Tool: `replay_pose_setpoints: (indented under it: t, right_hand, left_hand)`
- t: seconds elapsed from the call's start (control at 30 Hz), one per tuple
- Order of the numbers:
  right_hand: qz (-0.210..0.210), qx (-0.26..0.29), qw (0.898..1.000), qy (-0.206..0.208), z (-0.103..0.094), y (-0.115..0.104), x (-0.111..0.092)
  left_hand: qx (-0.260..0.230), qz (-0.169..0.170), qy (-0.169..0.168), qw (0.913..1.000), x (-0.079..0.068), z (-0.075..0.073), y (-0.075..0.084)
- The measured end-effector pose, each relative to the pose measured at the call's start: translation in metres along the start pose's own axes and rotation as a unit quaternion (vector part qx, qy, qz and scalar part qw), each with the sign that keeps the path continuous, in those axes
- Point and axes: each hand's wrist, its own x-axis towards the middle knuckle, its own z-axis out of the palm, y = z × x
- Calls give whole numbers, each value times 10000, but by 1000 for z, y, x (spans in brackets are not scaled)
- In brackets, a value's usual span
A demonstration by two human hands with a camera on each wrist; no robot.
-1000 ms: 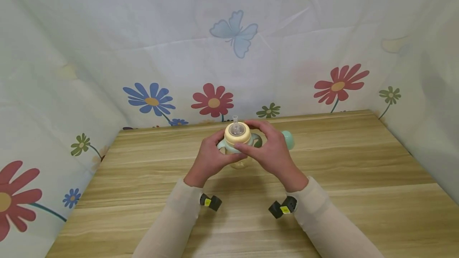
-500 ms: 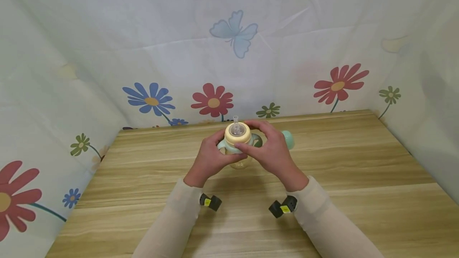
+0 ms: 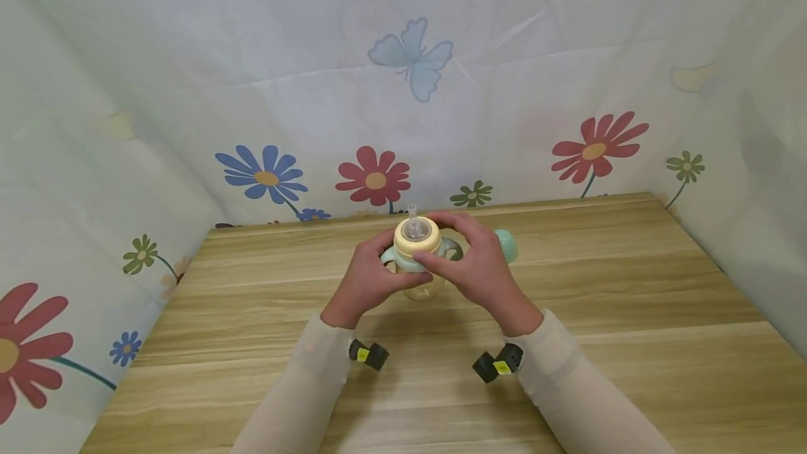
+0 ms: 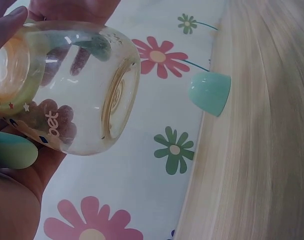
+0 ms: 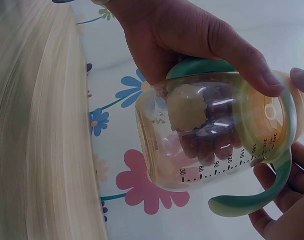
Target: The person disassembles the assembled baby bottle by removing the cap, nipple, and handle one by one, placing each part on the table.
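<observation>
A clear amber baby bottle (image 3: 424,290) is held upright above the table between both hands. It has mint-green side handles (image 5: 251,202), a pale yellow collar (image 3: 403,248) and a clear straw spout (image 3: 413,224) on top. My left hand (image 3: 367,273) grips the bottle's body near the left handle. In the right wrist view, the thumb of that left hand (image 5: 176,35) lies on the near side, and fingers show through the plastic. My right hand (image 3: 478,261) holds the collar, its thumb on the near side; the fingers behind are partly hidden in the head view.
A mint-green dome cap (image 3: 507,245) stands on the wooden table (image 3: 567,342) just beyond my right hand, and also appears in the left wrist view. A white curtain (image 3: 302,90) printed with flowers and a butterfly surrounds the table at the back and sides.
The bottle has shifted very slightly left and tipped a little, with its right handle turned slightly. Both hands keep their grip; the cap has not moved.
</observation>
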Motion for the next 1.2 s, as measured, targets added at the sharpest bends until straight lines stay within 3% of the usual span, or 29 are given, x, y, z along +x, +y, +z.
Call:
replay_pose_setpoints:
  t: [0.77,1.2]
  right_hand:
    - [77,-161,9997,173,1,-1,0]
    - [78,-164,9997,147,1,-2,1]
  left_hand:
    - [243,-106,182,9995,1,3,1]
    - [186,-153,117,9996,0,3,-1]
